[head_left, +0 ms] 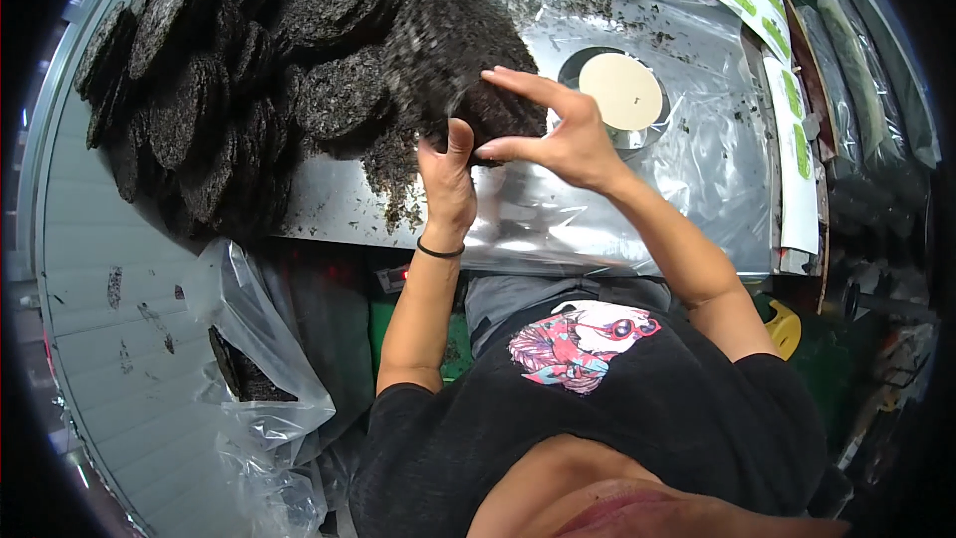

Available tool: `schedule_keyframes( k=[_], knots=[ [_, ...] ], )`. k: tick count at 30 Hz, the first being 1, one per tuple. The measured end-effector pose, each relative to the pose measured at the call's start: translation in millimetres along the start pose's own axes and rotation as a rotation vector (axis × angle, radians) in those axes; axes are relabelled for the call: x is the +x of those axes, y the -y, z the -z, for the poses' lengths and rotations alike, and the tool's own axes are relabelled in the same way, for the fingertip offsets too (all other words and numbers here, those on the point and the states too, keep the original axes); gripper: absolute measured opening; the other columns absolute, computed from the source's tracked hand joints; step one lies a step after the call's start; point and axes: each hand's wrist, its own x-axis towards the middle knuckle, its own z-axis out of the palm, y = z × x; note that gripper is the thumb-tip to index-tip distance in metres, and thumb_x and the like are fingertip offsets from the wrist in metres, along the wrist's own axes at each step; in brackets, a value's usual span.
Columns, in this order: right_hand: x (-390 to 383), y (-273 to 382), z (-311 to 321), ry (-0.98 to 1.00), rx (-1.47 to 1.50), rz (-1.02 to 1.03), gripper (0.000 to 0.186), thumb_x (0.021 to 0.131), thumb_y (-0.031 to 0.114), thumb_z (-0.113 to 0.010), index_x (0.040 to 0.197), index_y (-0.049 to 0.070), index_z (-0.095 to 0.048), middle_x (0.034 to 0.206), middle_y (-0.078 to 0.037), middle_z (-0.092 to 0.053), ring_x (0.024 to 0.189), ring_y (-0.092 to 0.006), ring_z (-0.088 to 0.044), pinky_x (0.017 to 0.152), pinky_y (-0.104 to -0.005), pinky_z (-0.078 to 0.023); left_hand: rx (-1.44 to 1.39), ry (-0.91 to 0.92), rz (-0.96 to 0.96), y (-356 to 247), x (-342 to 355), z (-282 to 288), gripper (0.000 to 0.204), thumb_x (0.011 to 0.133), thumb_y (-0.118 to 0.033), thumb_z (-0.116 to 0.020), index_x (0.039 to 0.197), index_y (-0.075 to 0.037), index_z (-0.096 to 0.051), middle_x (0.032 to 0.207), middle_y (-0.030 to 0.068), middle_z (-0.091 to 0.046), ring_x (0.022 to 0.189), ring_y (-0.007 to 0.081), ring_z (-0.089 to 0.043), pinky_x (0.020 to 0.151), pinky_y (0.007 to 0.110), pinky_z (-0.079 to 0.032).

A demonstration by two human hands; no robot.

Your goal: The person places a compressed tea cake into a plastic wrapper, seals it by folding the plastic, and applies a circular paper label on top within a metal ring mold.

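Observation:
Between my hands, tilted up over the worktop, is a dark, round stack of dried seaweed discs point(448, 50), blurred by motion. My left hand point(450, 184), with a black band at the wrist, grips the lower edge with its thumb upright in front; its other fingers are mostly hidden behind. From the right, my right hand point(573, 130) curves thumb and fingers around the near right side. Further stacks of dried seaweed discs point(344, 95) lie just left of the held ones. A round beige disc point(621, 92) rests on a dark round base beyond my right hand.
A large heap of seaweed discs point(184, 90) fills the back left. Clear plastic film point(687, 209) covers part of the metal worktop, strewn with dark crumbs. Green-and-white label sheets point(794, 159) line the right edge. A plastic bag point(284, 339) hangs at the lower left.

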Motion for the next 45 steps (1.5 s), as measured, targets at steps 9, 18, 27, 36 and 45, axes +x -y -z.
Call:
schedule_keyframes(
  k=[9,18,27,36,45],
  knots=[
    [-33,-11,0,-0.155,-0.48,0.201,0.064,0.075,0.016,-0.076,0.133,-0.003,-0.056,0.128,-0.026,-0.063,0.119,-0.0404,-0.063,0.104,-0.0455,-0.051,-0.055,-0.132,0.079,46,-8,-18,0.073,0.095,-0.056,-0.062,0.146,-0.005,-0.046,0.14,0.0083,-0.057,0.129,0.0217,-0.054,0.111,0.038,-0.043],
    [-32,-5,-1,-0.206,-0.608,0.299,0.07,0.082,0.031,-0.077,0.14,0.001,-0.053,0.13,-0.027,-0.06,0.118,-0.0433,-0.061,0.1,-0.0488,-0.049,-0.281,-0.067,0.026,49,-10,-5,0.053,0.098,-0.032,-0.067,0.142,-0.007,-0.051,0.138,0.0077,-0.059,0.124,0.0233,-0.059,0.108,0.039,-0.048],
    [-31,-49,121,-0.813,0.009,-0.301,0.024,0.095,0.011,-0.065,0.115,-0.002,-0.062,0.096,-0.008,-0.071,0.081,-0.0149,-0.063,0.076,-0.0322,-0.053,-0.216,-0.538,0.108,11,0,14,0.033,0.08,0.002,-0.074,0.111,0.009,-0.065,0.111,0.0141,-0.069,0.098,0.0254,-0.069,0.089,0.039,-0.06],
    [12,-113,135,-0.169,-0.922,-0.055,0.077,0.084,0.051,-0.069,0.141,0.003,-0.05,0.14,-0.024,-0.051,0.135,-0.0443,-0.042,0.116,-0.0529,-0.031,-0.228,-0.705,0.187,10,-12,49,0.033,0.082,-0.001,-0.07,0.113,0.007,-0.063,0.114,0.0155,-0.068,0.1,0.0279,-0.069,0.089,0.044,-0.062],
    [-49,-154,77,0.54,-0.906,-0.258,0.074,0.083,0.059,-0.072,0.143,0.023,-0.047,0.143,-0.015,-0.04,0.131,-0.0368,-0.037,0.108,-0.0563,-0.026,-0.474,-0.593,0.289,59,5,26,0.048,0.086,-0.013,-0.068,0.13,0.004,-0.058,0.125,0.0147,-0.065,0.111,0.0285,-0.065,0.1,0.045,-0.054]
  ],
)
